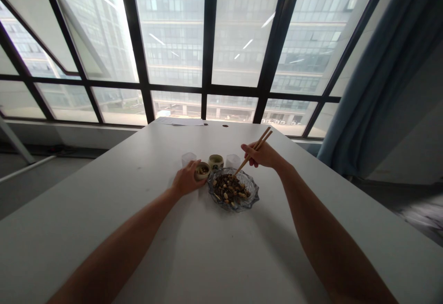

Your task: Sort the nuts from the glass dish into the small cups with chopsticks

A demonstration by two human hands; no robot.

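My right hand [260, 154] grips a pair of wooden chopsticks [247, 158], their tips down among the mixed nuts and seeds [230, 188]. These lie heaped in a clear glass bowl with a wavy rim [254, 198]. Just left of the bowl, my left hand [188, 179] is wrapped round a small cup [202, 178], tilted toward me, with some nuts or seeds inside. Behind the glass bowl stands a second small cup [216, 163], pale green with a dark character on its side. What lies in that cup is not clear.
Two translucent plastic cups [233, 161] flank the green cup, the other plastic cup [188, 157] being behind my left hand. White paper [187, 122] lies at the far edge of the white table [152, 248]. Windows stand beyond, and a blue curtain [367, 78] hangs at right.
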